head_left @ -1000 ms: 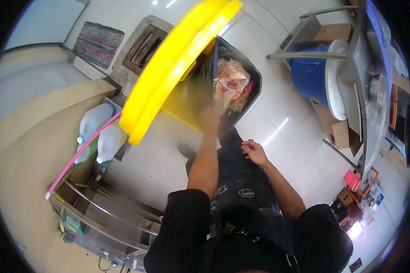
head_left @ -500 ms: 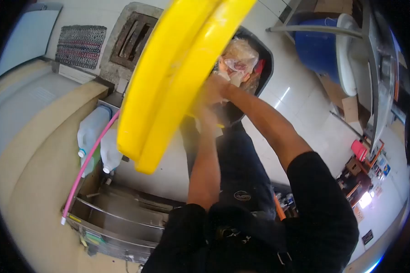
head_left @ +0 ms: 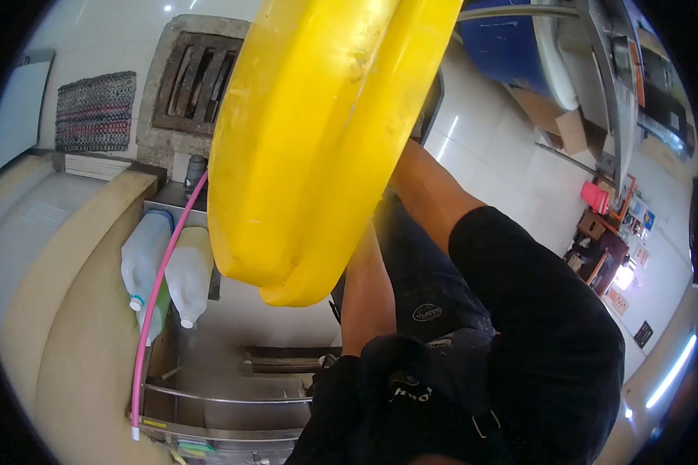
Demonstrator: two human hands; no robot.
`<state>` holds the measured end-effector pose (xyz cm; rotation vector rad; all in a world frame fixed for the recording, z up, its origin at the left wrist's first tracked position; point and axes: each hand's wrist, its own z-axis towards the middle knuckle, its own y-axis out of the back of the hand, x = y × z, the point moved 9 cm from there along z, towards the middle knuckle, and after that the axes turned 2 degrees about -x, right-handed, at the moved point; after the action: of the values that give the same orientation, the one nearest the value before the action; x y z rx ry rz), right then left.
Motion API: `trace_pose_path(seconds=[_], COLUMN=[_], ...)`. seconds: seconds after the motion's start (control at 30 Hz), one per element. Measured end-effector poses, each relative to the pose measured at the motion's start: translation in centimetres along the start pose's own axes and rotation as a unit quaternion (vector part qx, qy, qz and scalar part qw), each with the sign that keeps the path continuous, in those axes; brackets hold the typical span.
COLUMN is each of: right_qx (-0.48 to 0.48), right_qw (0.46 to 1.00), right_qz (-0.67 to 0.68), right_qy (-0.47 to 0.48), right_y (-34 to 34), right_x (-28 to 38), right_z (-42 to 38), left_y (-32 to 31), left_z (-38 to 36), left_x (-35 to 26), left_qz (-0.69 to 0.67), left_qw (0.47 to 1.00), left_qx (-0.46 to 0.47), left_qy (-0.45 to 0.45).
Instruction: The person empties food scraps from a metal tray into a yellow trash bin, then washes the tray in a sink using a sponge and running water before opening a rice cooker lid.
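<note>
A large yellow plastic piece (head_left: 302, 170), long and ridged with a rounded end, fills the upper middle of the head view. It stands between the camera and both my hands, so neither hand shows. My left forearm (head_left: 371, 298) runs up behind its lower end. From the right, my right forearm (head_left: 430, 190) passes behind its edge. What my fingers touch cannot be seen. Just past the yellow piece, a sliver of a dark bin's rim (head_left: 439, 101) shows, with the bin's inside mostly hidden.
Plastic jugs (head_left: 188, 271) stand at left beside a pink tube (head_left: 159, 294). A slatted drain cover (head_left: 196, 84) and a woven mat (head_left: 95, 112) lie on the floor. A blue barrel (head_left: 508, 50) is at upper right. A metal rail (head_left: 225, 400) crosses below.
The yellow piece looks larger and wider, now hiding my hands and the bagged contents of the bin. Half a second ago both blurred hands were at the bin. The whole view has shifted.
</note>
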<state>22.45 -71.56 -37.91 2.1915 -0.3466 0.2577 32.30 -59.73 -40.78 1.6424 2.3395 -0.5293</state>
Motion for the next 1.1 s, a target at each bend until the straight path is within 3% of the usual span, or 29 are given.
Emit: trace_pose_path(seconds=[0.07,0.23,0.3,0.37,0.43,0.57,0.6,0.7,0.77,0.8,0.83,0.9,0.93,1.0,1.1], right_qx=[-0.008,-0.004,-0.017,-0.026,-0.079,-0.257,-0.270,-0.478,-0.415,-0.464,-0.386,-0.350,-0.330,-0.296,-0.302], right_qw=[0.999,1.000,0.999,0.998,0.992,0.951,0.943,0.875,0.874,0.839,0.811,0.747,0.706,0.708,0.699], right_qz=[0.020,-0.005,-0.008,-0.013,-0.016,-0.032,-0.015,0.049,0.072,0.048,0.045,0.192,0.262,0.243,0.229], right_qy=[0.036,0.023,0.040,0.062,0.098,0.168,0.197,0.054,-0.241,-0.280,-0.437,-0.531,-0.569,-0.594,-0.606], right_y=[-0.6,-1.9,-1.6,-1.4,-0.2,-1.4,1.2,6.9,6.6,3.7,0.9,-3.8,-5.3,-5.0,-5.7], right_x=[0.1,0.3,0.6,1.0,1.3,2.1,2.3,-2.4,-9.9,-14.2,-17.5,-19.6,-20.7,-21.0,-21.6], right_z=[-0.1,1.1,1.5,1.1,0.3,-2.6,-5.0,-12.9,-16.4,-17.7,-18.9,-19.1,-19.1,-18.6,-19.3], left_y=[0.6,2.8,2.8,2.7,6.8,10.1,9.9,9.2,8.7,8.7,9.7,7.8,6.5,0.5,-0.1], left_z=[-1.0,-1.7,-1.3,-1.0,2.9,4.0,4.2,5.2,4.7,4.8,5.8,2.0,-0.4,-3.1,0.2], left_x=[-0.7,-0.5,-0.5,-0.6,0.3,-1.9,-2.2,-3.1,-4.6,-5.1,-4.8,-8.2,-10.0,-12.2,-12.0], left_qz=[0.023,0.007,-0.045,-0.133,0.089,0.312,0.358,0.505,0.535,0.560,0.579,0.586,0.571,0.665,0.666], left_qw=[1.000,0.997,0.998,0.990,0.982,0.922,0.898,0.800,0.764,0.710,0.650,0.668,0.711,0.511,0.577], left_qx=[-0.017,-0.082,-0.050,0.048,0.114,0.041,0.025,-0.044,-0.096,-0.112,-0.126,-0.176,-0.218,-0.091,0.022], left_qy=[0.001,-0.013,-0.014,-0.015,-0.120,-0.227,-0.254,-0.322,-0.348,-0.412,-0.475,-0.424,-0.348,-0.537,-0.472])
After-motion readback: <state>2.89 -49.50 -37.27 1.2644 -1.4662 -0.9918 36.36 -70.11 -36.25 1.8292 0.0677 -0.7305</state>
